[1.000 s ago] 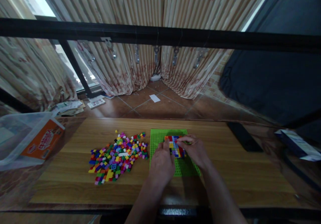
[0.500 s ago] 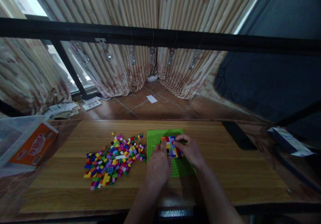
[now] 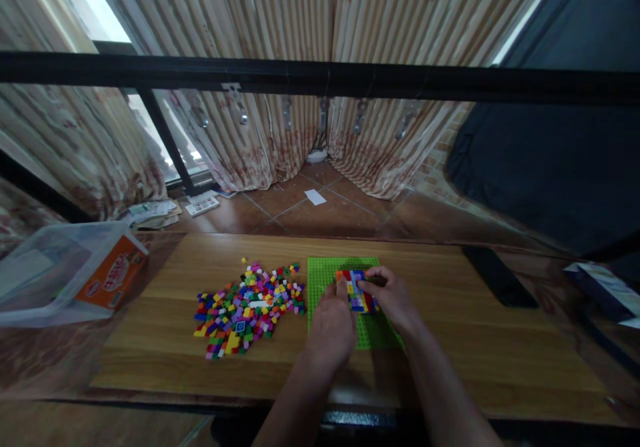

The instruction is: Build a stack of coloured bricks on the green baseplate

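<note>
Working at wooden table point(image 3: 450, 340), largest to smallest. Green baseplate point(image 3: 327, 273) lying flat near table middle; best kept flat, pressing straight down. Loose brick pile point(image 3: 247, 303) sitting just left of baseplate, not touching either hand. Multicoloured brick block point(image 3: 357, 290) standing on baseplate's far half. Left hand point(image 3: 333, 323) bracing block's near-left side, fingers together. Right hand point(image 3: 395, 297) pinching block's right edge, fingers closing on it. Advising steady counter-pressure from both sides. Stud alignment hiding under fingers; single bricks blurring; plastic tub point(image 3: 60, 277) partly cut off at left.

Probably a home room, striped curtains point(image 3: 280, 20), tiled floor point(image 3: 320, 210), wooden table point(image 3: 450, 327)
</note>
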Demonstrator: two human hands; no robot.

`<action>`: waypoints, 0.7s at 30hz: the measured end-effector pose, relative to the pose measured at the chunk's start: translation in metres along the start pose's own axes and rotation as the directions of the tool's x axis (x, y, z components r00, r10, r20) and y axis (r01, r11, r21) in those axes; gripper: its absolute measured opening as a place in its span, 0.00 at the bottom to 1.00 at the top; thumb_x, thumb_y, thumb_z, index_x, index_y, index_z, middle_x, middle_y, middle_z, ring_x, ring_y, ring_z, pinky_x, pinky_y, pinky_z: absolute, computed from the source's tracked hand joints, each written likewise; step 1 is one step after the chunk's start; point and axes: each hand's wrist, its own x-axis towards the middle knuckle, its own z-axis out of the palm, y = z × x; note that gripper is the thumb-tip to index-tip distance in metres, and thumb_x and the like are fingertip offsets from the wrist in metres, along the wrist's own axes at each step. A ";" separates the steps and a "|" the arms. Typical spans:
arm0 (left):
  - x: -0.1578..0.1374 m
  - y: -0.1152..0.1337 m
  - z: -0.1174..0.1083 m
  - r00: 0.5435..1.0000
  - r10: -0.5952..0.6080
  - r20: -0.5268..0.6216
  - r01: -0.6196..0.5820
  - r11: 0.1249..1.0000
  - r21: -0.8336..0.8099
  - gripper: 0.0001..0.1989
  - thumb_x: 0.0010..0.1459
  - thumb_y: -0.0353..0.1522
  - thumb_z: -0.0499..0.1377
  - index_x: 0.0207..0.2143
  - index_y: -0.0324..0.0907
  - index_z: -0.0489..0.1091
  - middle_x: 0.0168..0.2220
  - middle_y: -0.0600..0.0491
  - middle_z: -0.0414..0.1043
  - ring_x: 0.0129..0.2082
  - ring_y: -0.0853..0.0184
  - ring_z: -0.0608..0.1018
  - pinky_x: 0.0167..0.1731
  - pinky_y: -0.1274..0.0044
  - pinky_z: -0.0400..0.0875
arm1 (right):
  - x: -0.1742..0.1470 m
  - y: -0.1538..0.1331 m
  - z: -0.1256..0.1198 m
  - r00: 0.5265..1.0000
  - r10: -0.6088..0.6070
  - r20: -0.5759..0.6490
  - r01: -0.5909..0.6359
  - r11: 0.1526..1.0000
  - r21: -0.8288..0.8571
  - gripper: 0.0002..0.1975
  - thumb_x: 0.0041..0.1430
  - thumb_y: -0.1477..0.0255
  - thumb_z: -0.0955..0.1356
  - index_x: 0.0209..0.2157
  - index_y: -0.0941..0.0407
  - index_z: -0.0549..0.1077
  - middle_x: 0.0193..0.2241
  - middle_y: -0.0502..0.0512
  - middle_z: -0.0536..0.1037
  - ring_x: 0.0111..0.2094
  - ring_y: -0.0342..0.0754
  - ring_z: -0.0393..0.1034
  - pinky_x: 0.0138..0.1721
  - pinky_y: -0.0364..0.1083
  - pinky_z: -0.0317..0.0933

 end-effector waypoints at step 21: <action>0.024 -0.092 -0.062 0.868 -0.234 -0.437 0.381 0.880 0.285 0.14 0.57 0.30 0.51 0.39 0.39 0.75 0.41 0.42 0.74 0.45 0.55 0.73 0.45 0.67 0.67 | -0.007 -0.018 -0.011 0.976 -0.164 -0.141 0.094 0.909 -0.407 0.18 0.48 0.58 0.67 0.32 0.57 0.78 0.30 0.59 0.79 0.31 0.54 0.72 0.33 0.50 0.62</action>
